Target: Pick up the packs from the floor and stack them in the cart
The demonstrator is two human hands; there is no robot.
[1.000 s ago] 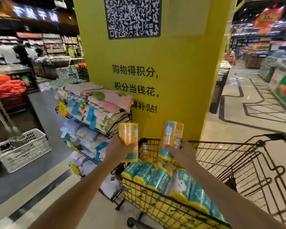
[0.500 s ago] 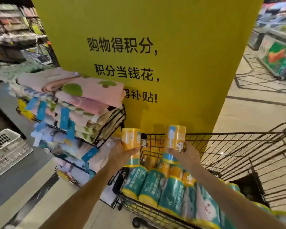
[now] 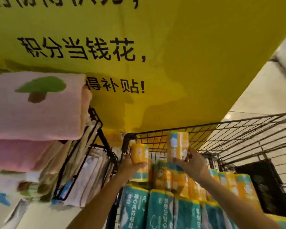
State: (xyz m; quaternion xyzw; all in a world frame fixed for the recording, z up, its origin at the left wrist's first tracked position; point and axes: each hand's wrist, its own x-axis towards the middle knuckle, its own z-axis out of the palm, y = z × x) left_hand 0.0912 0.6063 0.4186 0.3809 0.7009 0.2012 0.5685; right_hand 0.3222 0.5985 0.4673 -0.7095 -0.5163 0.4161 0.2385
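Holding upright over the cart's (image 3: 238, 129) far end a left pack (image 3: 139, 153), left hand (image 3: 130, 166) curled round it, and a right pack (image 3: 177, 144), right hand (image 3: 192, 164) clamped on its lower half, we judge both poised to top the stacked packs (image 3: 163, 207).

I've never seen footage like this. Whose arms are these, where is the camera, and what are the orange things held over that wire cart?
There is no machine here. A person wears one camera on the head, looking forward and down, so you see their own bare arms. The left hand grips an orange pack, and the right hand grips a second orange pack. Both are held above a black wire cart already loaded with rows of stacked packs in orange and teal. Left of the cart, a wire rack holds folded towels. Behind everything stands a yellow pillar with printed writing.
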